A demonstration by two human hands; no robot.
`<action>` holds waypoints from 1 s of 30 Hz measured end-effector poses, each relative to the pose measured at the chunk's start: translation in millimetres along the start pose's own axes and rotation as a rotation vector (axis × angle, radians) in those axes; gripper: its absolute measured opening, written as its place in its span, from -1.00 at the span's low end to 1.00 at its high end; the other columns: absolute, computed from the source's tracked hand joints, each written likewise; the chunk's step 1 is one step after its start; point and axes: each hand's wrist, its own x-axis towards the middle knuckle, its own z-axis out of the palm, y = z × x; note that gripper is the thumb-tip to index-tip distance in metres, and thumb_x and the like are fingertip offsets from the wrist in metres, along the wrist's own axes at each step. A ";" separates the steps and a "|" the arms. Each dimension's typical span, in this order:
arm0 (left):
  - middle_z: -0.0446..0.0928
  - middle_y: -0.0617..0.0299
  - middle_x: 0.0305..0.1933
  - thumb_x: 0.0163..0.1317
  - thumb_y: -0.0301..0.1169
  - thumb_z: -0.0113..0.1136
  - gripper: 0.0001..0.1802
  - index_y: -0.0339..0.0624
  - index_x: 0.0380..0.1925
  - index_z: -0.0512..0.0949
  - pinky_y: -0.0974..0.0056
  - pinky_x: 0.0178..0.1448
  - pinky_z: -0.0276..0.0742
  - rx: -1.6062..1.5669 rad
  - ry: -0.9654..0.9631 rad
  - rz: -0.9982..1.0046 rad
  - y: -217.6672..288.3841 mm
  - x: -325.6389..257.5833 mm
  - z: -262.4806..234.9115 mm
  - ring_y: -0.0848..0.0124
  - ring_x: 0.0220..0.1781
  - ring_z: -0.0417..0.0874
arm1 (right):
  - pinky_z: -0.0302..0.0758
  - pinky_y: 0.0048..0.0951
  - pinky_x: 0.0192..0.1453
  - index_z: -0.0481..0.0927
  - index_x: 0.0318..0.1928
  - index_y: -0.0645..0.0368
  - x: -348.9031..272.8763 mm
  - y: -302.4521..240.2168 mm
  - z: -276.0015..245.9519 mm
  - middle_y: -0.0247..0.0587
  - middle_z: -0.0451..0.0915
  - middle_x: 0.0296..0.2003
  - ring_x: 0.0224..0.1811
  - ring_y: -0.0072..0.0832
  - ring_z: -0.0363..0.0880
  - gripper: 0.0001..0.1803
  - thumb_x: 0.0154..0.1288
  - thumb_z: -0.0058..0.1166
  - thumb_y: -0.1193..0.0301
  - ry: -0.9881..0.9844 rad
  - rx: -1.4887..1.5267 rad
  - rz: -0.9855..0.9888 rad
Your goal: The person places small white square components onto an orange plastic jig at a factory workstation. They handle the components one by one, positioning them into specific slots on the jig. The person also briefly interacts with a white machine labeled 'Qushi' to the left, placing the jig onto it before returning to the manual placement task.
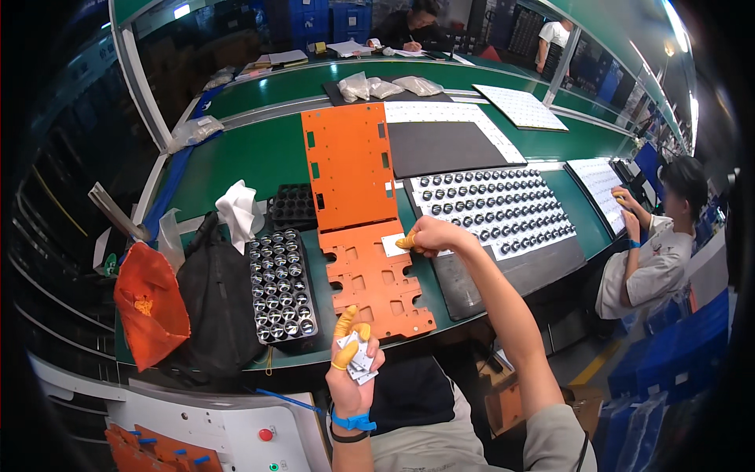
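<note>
My left hand (pixel 343 377), with yellow finger cots and a blue band at the wrist, is closed on a small stack of white plates (pixel 362 366) near the front edge of the bench. Farther up, my right hand (pixel 432 236) pinches one white square plate (pixel 392 245) at the upper part of an orange fixture's lower leaf (pixel 370 256). Whether that plate rests in the leaf or sits just above it, I cannot tell. Several cutouts and edge notches mark this leaf. Behind it the orange upper leaf (pixel 346 169) lies folded away from me.
Left of the fixture stands a black tray of shiny round parts (pixel 281 287), beside a black bag (pixel 216 291) and an orange bag (pixel 149 315). To the right lies a white panel with rows of black round parts (pixel 491 206). A co-worker (pixel 661 236) works at far right.
</note>
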 end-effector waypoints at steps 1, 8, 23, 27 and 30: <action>0.48 0.17 -0.05 0.31 -0.37 0.04 -0.43 -0.25 0.34 0.38 0.35 -0.33 0.31 -0.036 -0.002 -0.007 1.2 -0.7 2.7 0.40 -0.26 0.38 | 0.49 -0.38 -0.45 0.66 -0.36 0.38 -2.4 -9.2 -2.4 -0.27 0.54 -0.60 -0.55 -0.46 0.54 -0.66 0.33 0.25 0.26 0.007 -0.094 0.019; 0.45 0.06 -0.03 0.09 -0.49 0.10 -0.44 -0.34 0.17 0.46 0.26 -0.26 0.34 -0.199 0.073 -0.087 7.1 -0.1 -12.2 0.25 -0.16 0.39 | 0.66 -0.15 -0.25 0.70 -0.39 0.27 -43.8 -70.0 45.5 0.07 0.72 -0.41 -0.30 -0.05 0.75 -0.66 0.09 0.40 0.20 0.514 -0.685 -0.259; 0.55 0.13 -0.06 0.49 -0.11 0.05 -0.52 -0.24 0.21 0.45 0.35 -0.36 0.41 -0.093 0.039 -0.142 9.7 -3.1 -26.1 0.30 -0.18 0.58 | 0.58 -0.07 -0.28 0.70 -0.41 0.30 -39.9 -151.7 127.7 0.07 0.69 -0.47 -0.32 -0.03 0.72 -0.69 0.10 0.39 0.25 0.351 -0.411 -0.690; 0.57 0.12 -0.10 0.52 -0.05 -0.01 -0.51 -0.23 0.17 0.46 0.36 -0.48 0.39 -0.075 -0.055 -0.220 7.4 -2.0 -34.6 0.29 -0.26 0.62 | 0.57 -0.11 -0.28 0.67 -0.37 0.27 -50.2 -148.7 124.1 -0.01 0.68 -0.46 -0.35 -0.06 0.71 -0.68 0.11 0.36 0.22 0.468 -0.426 -0.724; 0.59 0.10 -0.11 0.52 -0.06 0.00 -0.53 -0.23 0.14 0.45 0.33 -0.43 0.44 -0.041 -0.027 -0.195 6.8 -3.5 -35.8 0.27 -0.21 0.64 | 0.56 -0.18 -0.31 0.64 -0.28 0.25 -82.4 -145.3 118.1 -0.11 0.66 -0.47 -0.40 -0.15 0.70 -0.66 0.13 0.35 0.22 0.454 -0.227 -0.752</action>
